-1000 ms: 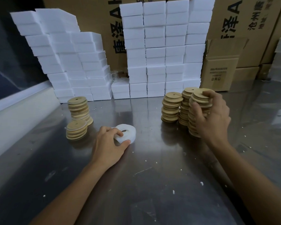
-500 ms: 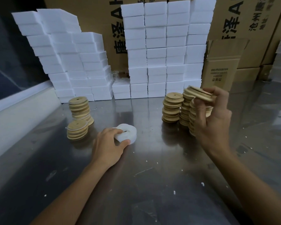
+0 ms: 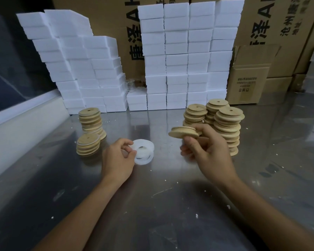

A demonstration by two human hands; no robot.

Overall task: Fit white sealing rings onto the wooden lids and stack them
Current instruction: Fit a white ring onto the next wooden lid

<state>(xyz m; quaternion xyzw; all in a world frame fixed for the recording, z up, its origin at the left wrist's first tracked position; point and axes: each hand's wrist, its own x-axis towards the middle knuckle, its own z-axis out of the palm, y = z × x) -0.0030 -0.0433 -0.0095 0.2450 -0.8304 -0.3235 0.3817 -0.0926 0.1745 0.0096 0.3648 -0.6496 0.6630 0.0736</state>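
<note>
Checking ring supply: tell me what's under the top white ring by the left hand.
More white rings lie stacked on the metal table. The left hand covers their left edge, so the count is unclear.

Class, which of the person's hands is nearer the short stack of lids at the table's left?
Left. The left hand sits just right of the short stack; the right hand holds a lid farther right.

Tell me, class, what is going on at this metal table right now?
A person is fitting sealing rings to wooden lids. The right hand holds one bare wooden lid lifted in front of the unfinished stacks. The left hand pinches a white ring off the small ring pile. Two stacks of ringed lids stand to the left.
</note>
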